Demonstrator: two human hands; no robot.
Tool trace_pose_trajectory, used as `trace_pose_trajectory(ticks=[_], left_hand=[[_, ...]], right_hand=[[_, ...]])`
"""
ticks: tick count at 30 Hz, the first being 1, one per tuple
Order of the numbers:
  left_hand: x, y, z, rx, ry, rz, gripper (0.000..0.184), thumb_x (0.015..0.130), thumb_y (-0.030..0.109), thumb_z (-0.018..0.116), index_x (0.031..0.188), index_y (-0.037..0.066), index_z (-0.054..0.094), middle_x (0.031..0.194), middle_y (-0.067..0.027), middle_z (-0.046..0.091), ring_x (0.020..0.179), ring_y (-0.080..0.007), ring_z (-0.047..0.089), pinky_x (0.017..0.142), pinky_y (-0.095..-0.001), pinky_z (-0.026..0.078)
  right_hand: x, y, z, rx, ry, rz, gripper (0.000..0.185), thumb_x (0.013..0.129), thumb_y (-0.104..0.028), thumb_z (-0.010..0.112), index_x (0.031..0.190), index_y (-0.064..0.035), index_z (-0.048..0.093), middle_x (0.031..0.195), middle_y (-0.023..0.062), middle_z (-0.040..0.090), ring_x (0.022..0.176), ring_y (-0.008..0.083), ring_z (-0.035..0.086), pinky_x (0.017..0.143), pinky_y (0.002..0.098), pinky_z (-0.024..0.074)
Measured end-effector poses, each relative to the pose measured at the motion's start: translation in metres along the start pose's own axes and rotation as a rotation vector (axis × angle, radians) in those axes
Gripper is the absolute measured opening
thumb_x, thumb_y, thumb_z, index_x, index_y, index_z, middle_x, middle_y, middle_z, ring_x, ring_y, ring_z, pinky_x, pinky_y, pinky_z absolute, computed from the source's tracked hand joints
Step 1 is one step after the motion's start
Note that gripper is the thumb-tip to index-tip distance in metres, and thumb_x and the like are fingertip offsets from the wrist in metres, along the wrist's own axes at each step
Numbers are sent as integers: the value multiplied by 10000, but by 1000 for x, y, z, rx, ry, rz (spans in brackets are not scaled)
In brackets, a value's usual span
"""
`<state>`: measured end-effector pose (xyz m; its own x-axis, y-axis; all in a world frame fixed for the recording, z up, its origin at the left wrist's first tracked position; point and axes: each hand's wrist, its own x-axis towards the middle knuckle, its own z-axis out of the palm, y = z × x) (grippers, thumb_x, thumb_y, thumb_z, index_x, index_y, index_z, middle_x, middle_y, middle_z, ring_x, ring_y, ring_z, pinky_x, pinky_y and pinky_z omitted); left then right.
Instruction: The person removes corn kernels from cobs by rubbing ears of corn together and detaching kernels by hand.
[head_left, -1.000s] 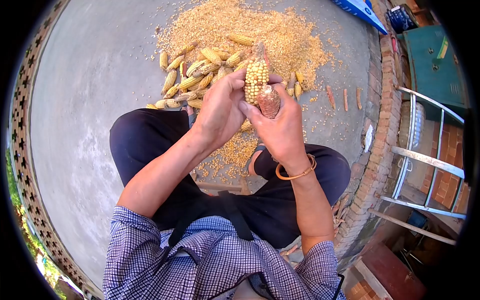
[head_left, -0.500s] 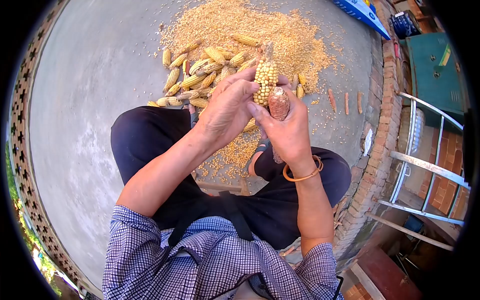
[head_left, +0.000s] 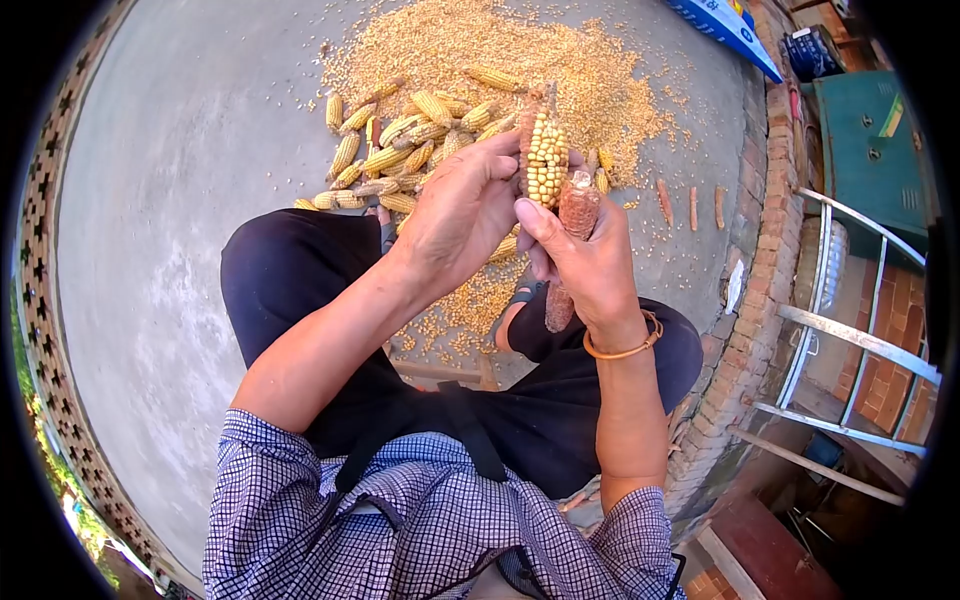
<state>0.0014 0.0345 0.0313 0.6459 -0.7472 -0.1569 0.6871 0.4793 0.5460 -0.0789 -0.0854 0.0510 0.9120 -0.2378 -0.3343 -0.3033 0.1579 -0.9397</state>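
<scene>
A partly stripped ear of corn (head_left: 547,160) stands upright in front of me, its left side bare of kernels and its facing side still yellow. My left hand (head_left: 465,205) is closed round its left side, some fingers hidden behind it. A bare reddish corncob (head_left: 578,205) is gripped in my right hand (head_left: 600,265), slanted close beside the ear, its lower end sticking out below the palm. My right thumb presses near the base of the ear. Beyond my hands lies a heap of unshelled corn ears (head_left: 405,150).
Loose kernels (head_left: 500,45) spread widely over the grey concrete floor (head_left: 180,230). Several bare cobs (head_left: 692,207) lie to the right, near a low brick edge (head_left: 765,270). A metal ladder-like frame (head_left: 860,335) and a green cabinet (head_left: 870,140) stand farther right.
The ear has turned, so its bare side now shows on the left. My right hand, the cob and the ear have shifted slightly right, and my right thumb has moved.
</scene>
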Motion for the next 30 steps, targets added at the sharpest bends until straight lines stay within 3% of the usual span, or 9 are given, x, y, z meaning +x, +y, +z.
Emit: trace_pose_trajectory(ticks=[3,6,8,12,14,17,24,27,30], left_hand=[[0,1,-3,30,-43,8,423,948,155,369,1287,-81,461,1120,-186,603,860,-236,642,522,-346,561],[-2,4,-1,85,-38,22,392,940,125,414,1271,-76,478,1121,-176,604,908,-213,632,622,-343,575],[-4,4,2,85,13,48,376,931,98,439,1262,-73,486,1137,-163,600,960,-196,615,741,-339,560],[-5,2,3,39,63,47,359,914,54,451,1249,-68,499,1176,-139,586,1060,-167,575,942,-321,487],[-5,2,3,50,25,57,359,903,36,443,1241,-72,502,1186,-138,585,1070,-170,576,963,-321,478],[-3,-4,-2,42,63,59,355,888,13,422,1218,-77,520,1168,-137,600,1065,-176,588,971,-324,480],[-2,-2,3,49,55,37,336,874,0,383,1151,-78,557,1106,-143,629,1011,-188,614,918,-336,511],[-1,-4,-3,101,13,25,452,916,36,363,1348,-85,428,1204,-161,577,1120,-211,582,1019,-380,487],[3,-11,-16,28,50,-13,427,933,50,365,1332,-82,441,1202,-161,576,1117,-216,584,1017,-381,484]], right_hand=[[0,-2,-1,-2,-17,6,208,892,-132,716,1012,1,611,717,-2,605,522,44,530,449,203,432],[-1,-1,0,-31,-22,-10,209,883,-109,719,1029,-1,616,738,-4,611,556,43,544,473,206,442],[-1,-3,2,-65,-12,-26,225,869,-82,726,1045,6,617,764,-6,620,612,57,579,532,216,480],[5,8,7,-256,61,-291,255,856,-54,738,1075,6,623,832,19,654,691,35,582,582,205,478],[8,14,8,-300,103,-414,295,843,-33,746,1103,19,618,928,36,673,818,47,611,691,224,513],[0,3,11,-353,141,-321,317,827,-27,757,1107,22,617,1042,53,677,946,71,607,812,254,508],[-1,2,11,-514,188,-382,353,791,-37,780,1101,18,621,969,95,711,886,95,653,770,276,522],[-1,4,10,-551,204,-415,367,789,-47,782,1109,20,616,929,114,719,865,104,667,751,282,525],[-2,4,10,-573,209,-405,371,793,-49,775,1118,23,612,907,120,720,859,110,672,741,286,525]])
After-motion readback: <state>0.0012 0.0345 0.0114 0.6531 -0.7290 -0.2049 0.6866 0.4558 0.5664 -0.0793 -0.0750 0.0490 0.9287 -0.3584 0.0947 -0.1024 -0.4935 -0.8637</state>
